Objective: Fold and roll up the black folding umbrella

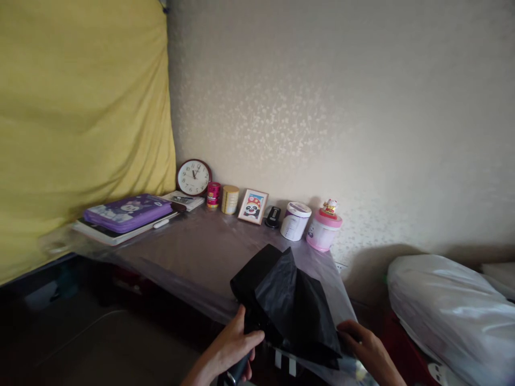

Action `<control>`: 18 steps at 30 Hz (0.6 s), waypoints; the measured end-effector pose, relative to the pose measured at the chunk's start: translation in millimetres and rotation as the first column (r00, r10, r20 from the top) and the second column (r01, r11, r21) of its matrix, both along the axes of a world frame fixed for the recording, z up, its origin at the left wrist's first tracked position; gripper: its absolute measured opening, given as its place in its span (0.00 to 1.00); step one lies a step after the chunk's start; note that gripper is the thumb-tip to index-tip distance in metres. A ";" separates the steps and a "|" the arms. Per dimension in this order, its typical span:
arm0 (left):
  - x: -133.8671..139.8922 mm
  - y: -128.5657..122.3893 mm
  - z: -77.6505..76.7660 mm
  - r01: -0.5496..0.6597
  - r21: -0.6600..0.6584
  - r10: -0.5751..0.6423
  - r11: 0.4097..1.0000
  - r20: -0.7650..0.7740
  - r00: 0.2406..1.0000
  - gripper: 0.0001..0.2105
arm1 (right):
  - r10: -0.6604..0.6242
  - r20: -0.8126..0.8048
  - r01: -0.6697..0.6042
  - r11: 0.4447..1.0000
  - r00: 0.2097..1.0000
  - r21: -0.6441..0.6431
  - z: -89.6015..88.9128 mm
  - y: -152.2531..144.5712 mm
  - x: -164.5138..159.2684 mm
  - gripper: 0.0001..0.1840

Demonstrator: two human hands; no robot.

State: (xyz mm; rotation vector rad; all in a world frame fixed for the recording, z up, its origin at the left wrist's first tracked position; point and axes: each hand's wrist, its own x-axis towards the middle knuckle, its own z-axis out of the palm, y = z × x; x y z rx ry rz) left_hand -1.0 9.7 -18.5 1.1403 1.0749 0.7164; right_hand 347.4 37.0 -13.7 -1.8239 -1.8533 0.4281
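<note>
A black folding umbrella [285, 305] lies across the front right of the table, its fabric loose and partly spread in folds. My left hand [237, 343] is wrapped around the umbrella's dark handle [238, 367], at the bottom centre of the view. On the right, the fingers of my right hand [362, 343] pinch the edge of the black fabric. The fingertips of the right hand are partly hidden by shadow and cloth.
A plastic-covered table [181, 257] reaches to the wall. Along its back stand a clock [194, 177], tins, a panda picture frame [253, 206], a white tub [295, 221] and a pink tub [324, 233]. A purple case [129, 212] lies left; a white plastic bag [454, 311] bulges right.
</note>
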 end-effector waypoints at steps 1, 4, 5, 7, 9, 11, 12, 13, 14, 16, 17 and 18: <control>-0.1 -0.9 1.8 0.008 -0.003 -0.008 1.000 -0.006 1.000 0.21 | 0.008 0.015 -0.008 1.000 1.000 0.011 0.9 1.1 0.4 0.17; 0.0 -4.5 9.3 0.012 0.047 -0.009 0.999 -0.068 0.998 0.20 | 0.019 0.016 -0.021 0.992 1.000 0.122 13.7 10.9 -5.7 0.15; 0.2 -5.6 11.4 0.014 0.067 -0.008 0.998 -0.096 0.995 0.19 | 0.030 0.001 -0.030 0.984 1.000 0.173 21.8 16.7 -11.2 0.15; 0.4 -6.7 13.6 0.022 0.135 -0.001 0.991 -0.154 0.988 0.20 | 0.093 -0.035 -0.079 0.956 0.995 0.281 42.4 31.2 -27.5 0.16; 0.5 -6.2 13.1 0.024 0.274 0.033 0.961 -0.201 0.979 0.19 | 0.160 -0.070 -0.126 0.930 0.985 0.346 65.7 47.7 -49.8 0.16; 0.8 -4.3 10.4 0.024 0.404 0.070 0.914 -0.216 0.974 0.19 | 0.214 -0.066 -0.171 0.900 0.975 0.400 87.1 63.3 -75.3 0.15; 1.1 -3.1 8.6 0.027 0.439 0.077 0.898 -0.217 0.973 0.20 | 0.249 -0.045 -0.206 0.878 0.967 0.433 96.1 69.9 -88.6 0.14; 1.6 -1.9 6.7 0.036 0.446 0.072 0.894 -0.222 0.972 0.21 | 0.294 -0.010 -0.259 0.859 0.956 0.441 103.6 75.3 -101.9 0.12; 2.1 -0.8 4.7 0.044 0.441 0.065 0.896 -0.229 0.971 0.22 | 0.347 0.039 -0.327 0.832 0.937 0.447 109.6 79.6 -114.8 0.11; 3.3 0.9 0.9 0.053 0.432 0.060 0.900 -0.243 0.968 0.24 | 0.462 0.156 -0.484 0.778 0.873 0.401 117.2 84.3 -139.2 0.10; 3.8 1.5 -0.7 0.053 0.429 0.065 0.902 -0.255 0.965 0.24 | 0.520 0.201 -0.556 0.749 0.831 0.361 119.1 85.0 -150.2 0.12; 4.2 1.9 -2.2 0.053 0.422 0.070 0.905 -0.271 0.960 0.25 | 0.575 0.249 -0.627 0.718 0.779 0.302 119.9 85.1 -160.4 0.14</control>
